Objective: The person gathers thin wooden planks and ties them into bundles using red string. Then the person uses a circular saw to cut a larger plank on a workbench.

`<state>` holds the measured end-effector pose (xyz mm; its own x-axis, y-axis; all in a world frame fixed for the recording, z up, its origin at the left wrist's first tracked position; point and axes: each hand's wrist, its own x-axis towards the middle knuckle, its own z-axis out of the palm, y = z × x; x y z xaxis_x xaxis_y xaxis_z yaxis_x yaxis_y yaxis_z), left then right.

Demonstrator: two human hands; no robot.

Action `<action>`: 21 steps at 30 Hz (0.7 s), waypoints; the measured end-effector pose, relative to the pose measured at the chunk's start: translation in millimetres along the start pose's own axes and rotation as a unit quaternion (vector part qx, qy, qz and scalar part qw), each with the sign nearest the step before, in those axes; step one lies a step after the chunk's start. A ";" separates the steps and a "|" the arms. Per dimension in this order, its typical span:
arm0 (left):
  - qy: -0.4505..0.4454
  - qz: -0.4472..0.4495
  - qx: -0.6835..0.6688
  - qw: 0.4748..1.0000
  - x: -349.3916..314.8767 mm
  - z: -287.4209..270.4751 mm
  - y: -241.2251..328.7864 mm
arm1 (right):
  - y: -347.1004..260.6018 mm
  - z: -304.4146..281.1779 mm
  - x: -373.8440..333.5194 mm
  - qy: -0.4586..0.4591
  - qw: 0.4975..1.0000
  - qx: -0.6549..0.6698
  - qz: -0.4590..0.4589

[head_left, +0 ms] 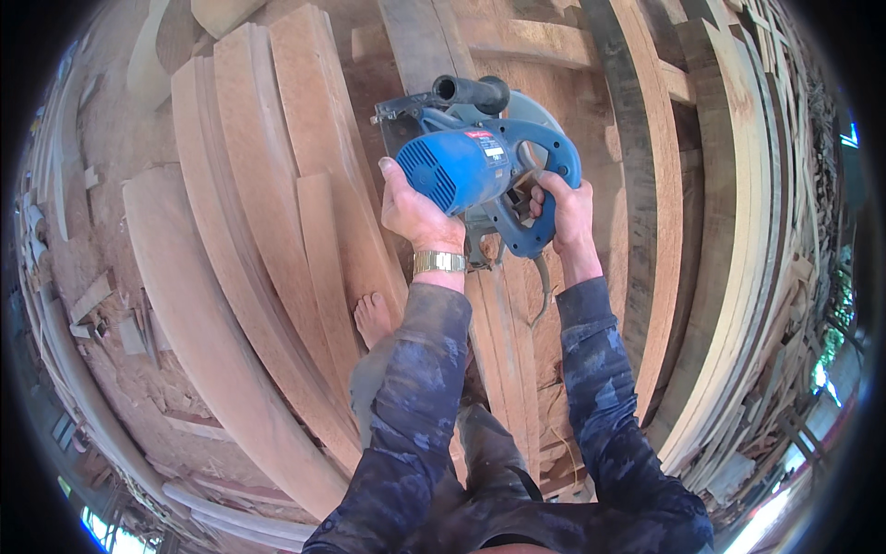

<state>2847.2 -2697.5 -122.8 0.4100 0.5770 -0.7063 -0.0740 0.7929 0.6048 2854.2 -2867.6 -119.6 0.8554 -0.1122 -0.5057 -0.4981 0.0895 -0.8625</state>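
Observation:
A blue circular saw [466,166] with a black front handle is between my hands, over a long beam [503,346]. My right hand [568,212] is wrapped round its looped rear handle, fingers curled inside near the trigger. Against the end of the motor housing presses my left hand [417,212], thumb up along its side and the other fingers hidden beneath. Most of the blade and base is covered by the saw's body, so I cannot tell whether the blade touches wood. A power cord [544,295] hangs from the rear handle.
Thick sawn planks [249,175] lie side by side on my left. More beams [660,194] and stacked boards [738,258] run along my right. A crosspiece [531,42] lies at the far side. My bare foot [373,319] rests among the planks; wood scraps [97,295] litter the ground.

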 end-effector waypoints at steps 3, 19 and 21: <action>0.006 0.007 0.025 1.000 -4.2 -2.8 3.9 | 1.2 -0.3 -3.9 0.000 1.000 -0.014 -0.005; -0.006 0.072 0.236 0.969 6.7 -1.7 4.1 | -2.0 2.1 3.2 0.026 0.999 0.006 0.025; 0.006 0.103 0.205 0.973 11.5 -0.2 2.1 | -0.8 4.3 6.0 0.018 1.000 0.018 0.010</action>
<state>2851.5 -2689.1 -129.8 0.4147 0.7189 -0.5579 0.2166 0.5174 0.8278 2860.4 -2864.1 -121.8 0.8397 -0.1465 -0.5230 -0.5082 0.1280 -0.8517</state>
